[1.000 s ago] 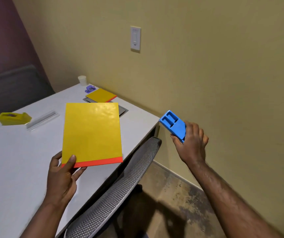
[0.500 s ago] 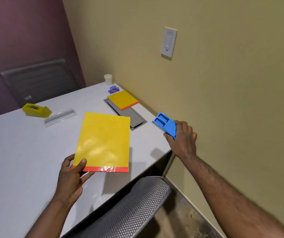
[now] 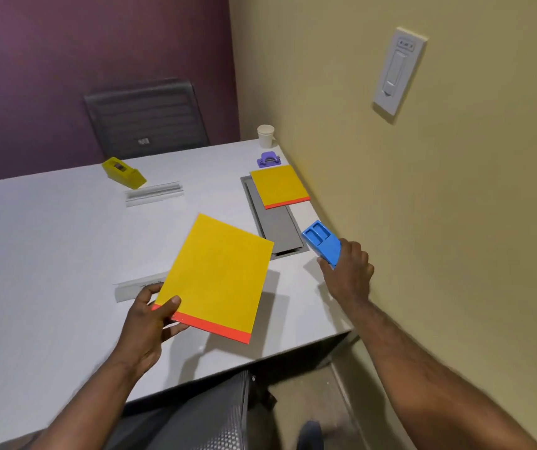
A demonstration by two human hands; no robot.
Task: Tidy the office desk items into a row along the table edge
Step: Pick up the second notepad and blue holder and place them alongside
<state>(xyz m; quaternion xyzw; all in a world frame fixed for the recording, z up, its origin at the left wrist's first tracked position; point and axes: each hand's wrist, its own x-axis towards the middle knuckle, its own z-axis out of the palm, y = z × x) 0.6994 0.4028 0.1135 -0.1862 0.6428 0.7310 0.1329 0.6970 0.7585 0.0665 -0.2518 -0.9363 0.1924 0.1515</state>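
- Pinching the big pad (image 3: 215, 274) at its near red-edged corner, the left hand (image 3: 148, 323) holds it above the table (image 3: 49, 254).
- Right hand (image 3: 348, 271) grips the blue tray (image 3: 320, 240) over the right edge; best set down in line, just near the small pad (image 3: 278, 186).
- Count: two pads, one tray, one tape dispenser (image 3: 123, 172), one punch (image 3: 268, 159), two clear rulers (image 3: 153, 194), one cup (image 3: 265, 135).

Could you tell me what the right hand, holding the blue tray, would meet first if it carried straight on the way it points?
Probably the smaller yellow pad with an orange edge, after the right hand and blue plastic tray cross the grey metal panel; height is unclear.
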